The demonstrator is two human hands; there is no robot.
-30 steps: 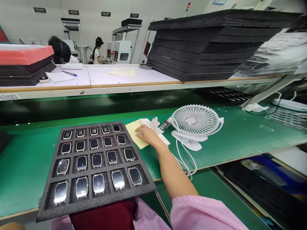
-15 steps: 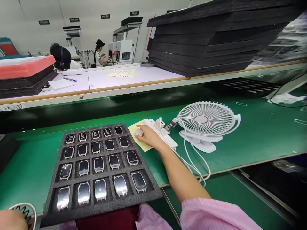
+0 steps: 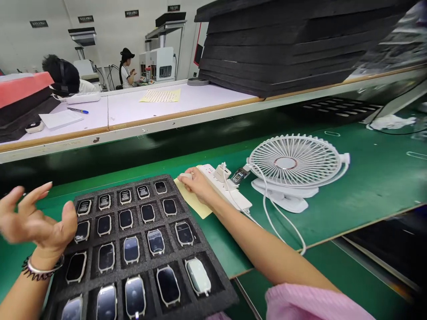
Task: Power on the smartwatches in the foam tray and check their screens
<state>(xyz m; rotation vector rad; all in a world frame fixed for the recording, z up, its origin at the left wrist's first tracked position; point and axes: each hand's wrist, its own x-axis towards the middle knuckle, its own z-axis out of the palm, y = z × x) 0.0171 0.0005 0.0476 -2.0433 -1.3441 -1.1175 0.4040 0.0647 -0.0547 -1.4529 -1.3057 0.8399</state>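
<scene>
A black foam tray (image 3: 173, 253) lies on the green bench and holds several smartwatch bodies (image 3: 155, 241) in rows. My left hand (image 3: 36, 222) is raised above the tray's left edge, palm up, fingers spread, holding nothing. My right hand (image 3: 195, 183) reaches past the tray's far right corner and rests on a yellow sheet (image 3: 195, 202), its fingers curled over a small white object (image 3: 186, 176) beside a white power strip (image 3: 230, 191).
A white clip fan (image 3: 295, 166) stands right of the power strip, its cable trailing to the bench edge. A stack of black foam trays (image 3: 283, 44) sits on the raised white shelf (image 3: 160, 113). Two other people work farther back.
My left hand has come up into view over the tray's left side with fingers spread. The view has shifted closer to the tray. My right hand stays on the yellow sheet.
</scene>
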